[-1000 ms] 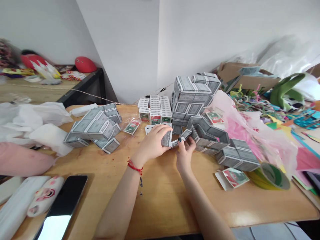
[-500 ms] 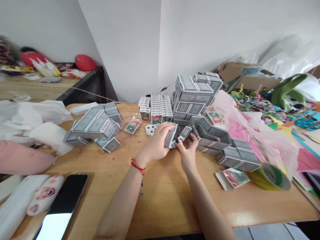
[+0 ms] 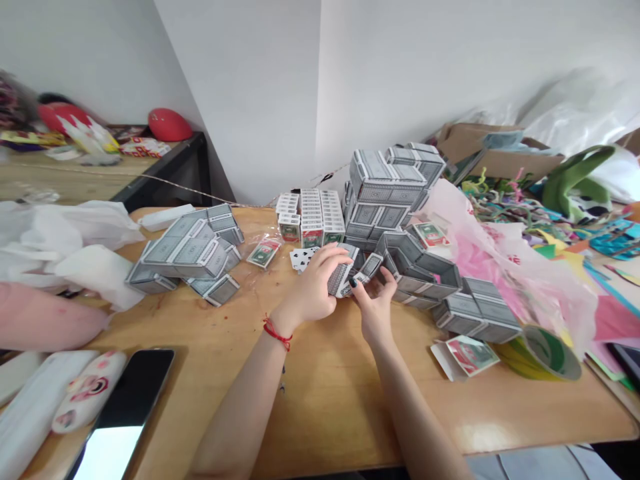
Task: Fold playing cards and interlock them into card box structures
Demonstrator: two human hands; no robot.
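My left hand [image 3: 313, 287], with a red string bracelet at the wrist, is closed around a grey-backed folded playing-card block [image 3: 340, 277]. The fingers of my right hand [image 3: 376, 308] pinch a smaller folded playing-card piece [image 3: 371, 266] against the block's right side. Part of both pieces is hidden by the fingers. Just behind my left hand lie loose playing cards [image 3: 299, 259], spades face up. To the right of my right hand stands a hollow ring of joined folded cards [image 3: 425, 263].
A tall stack of folded-card blocks [image 3: 387, 183] rises behind, beside rows of card boxes [image 3: 312, 217]. Another card structure [image 3: 185, 250] stands left. An opened card box [image 3: 470, 355] and tape roll [image 3: 545, 353] lie right; a phone [image 3: 133, 393] lies front left. Someone's arm [image 3: 50, 317] enters from the left.
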